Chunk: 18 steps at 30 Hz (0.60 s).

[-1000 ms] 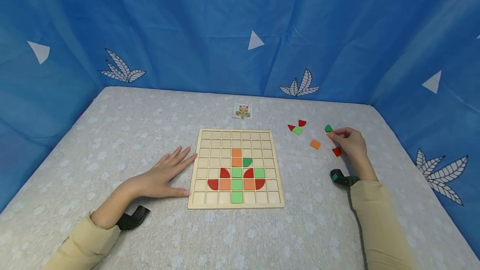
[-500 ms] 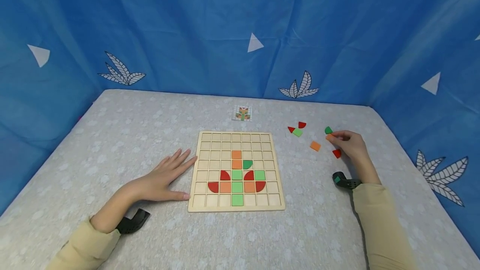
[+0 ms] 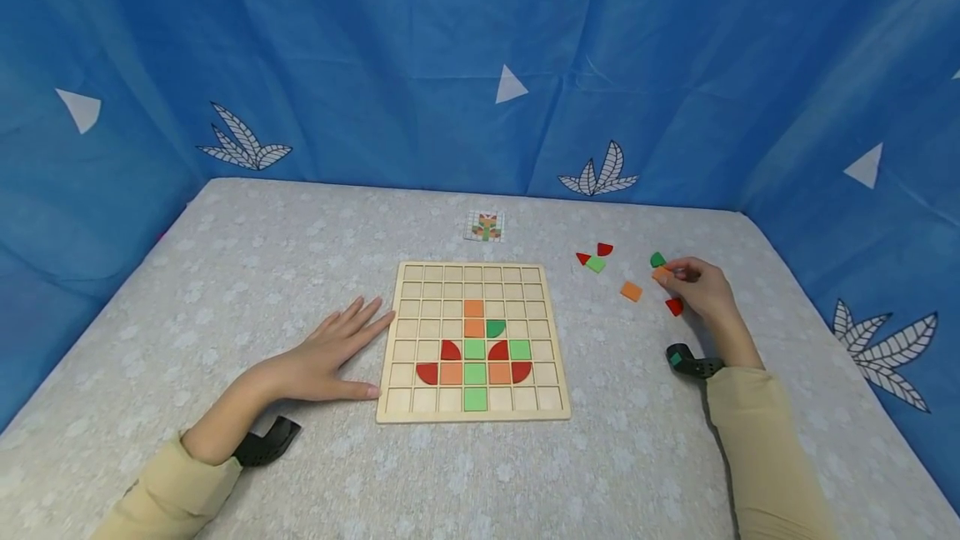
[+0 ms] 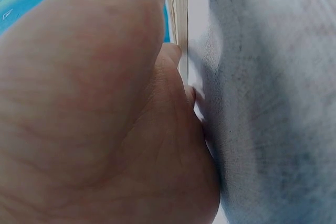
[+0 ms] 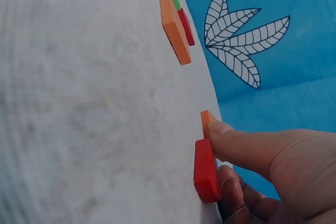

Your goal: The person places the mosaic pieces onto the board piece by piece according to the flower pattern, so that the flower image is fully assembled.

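Far right in the head view, my right hand (image 3: 701, 288) pinches an orange tile (image 3: 660, 272) low over the cloth, its outline partly hidden by the thumb. A green rounded tile (image 3: 657, 259) lies just behind it. On the near side is a red tile (image 3: 674, 307), which stands in front of the fingers in the right wrist view. My left hand (image 3: 326, 361) lies flat with fingers spread, its fingertips and thumb at the left edge of a wooden grid board (image 3: 381, 407). Orange, red and green tiles form a pattern in the board's cells.
Left of my right hand lie another orange tile (image 3: 631, 292), a light green tile (image 3: 596, 264) and two red tiles, one of them rounded (image 3: 604, 249). A small pattern card (image 3: 484, 226) lies behind the board. A blue curtain (image 3: 480, 132) borders the table.
My right hand stays nearly in place among the loose tiles, and more of the orange tile shows at its fingertips. My left hand and the board have not moved; the head view shifted slightly.
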Each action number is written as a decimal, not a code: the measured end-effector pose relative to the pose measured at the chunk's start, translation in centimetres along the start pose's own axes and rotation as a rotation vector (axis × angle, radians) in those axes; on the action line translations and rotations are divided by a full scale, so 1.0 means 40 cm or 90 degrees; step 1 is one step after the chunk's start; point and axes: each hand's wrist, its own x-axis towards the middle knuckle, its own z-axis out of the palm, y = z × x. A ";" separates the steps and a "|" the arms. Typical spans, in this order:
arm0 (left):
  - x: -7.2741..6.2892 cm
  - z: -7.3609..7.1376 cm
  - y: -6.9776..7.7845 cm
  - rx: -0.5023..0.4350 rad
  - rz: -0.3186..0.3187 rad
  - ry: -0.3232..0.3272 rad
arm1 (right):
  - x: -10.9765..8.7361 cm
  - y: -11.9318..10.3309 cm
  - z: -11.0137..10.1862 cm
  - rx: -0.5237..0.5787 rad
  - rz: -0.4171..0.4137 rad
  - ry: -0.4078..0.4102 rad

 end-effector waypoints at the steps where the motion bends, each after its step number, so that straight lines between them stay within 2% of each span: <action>1: -0.001 0.001 0.000 0.000 -0.001 -0.001 | 0.000 0.002 0.001 -0.002 -0.002 0.000; 11: -0.002 -0.001 0.007 -0.003 0.001 0.000 | -0.012 -0.004 0.003 0.008 -0.009 0.001; 18: -0.002 -0.003 0.010 -0.013 0.017 0.018 | -0.012 -0.014 0.003 -0.008 -0.022 0.016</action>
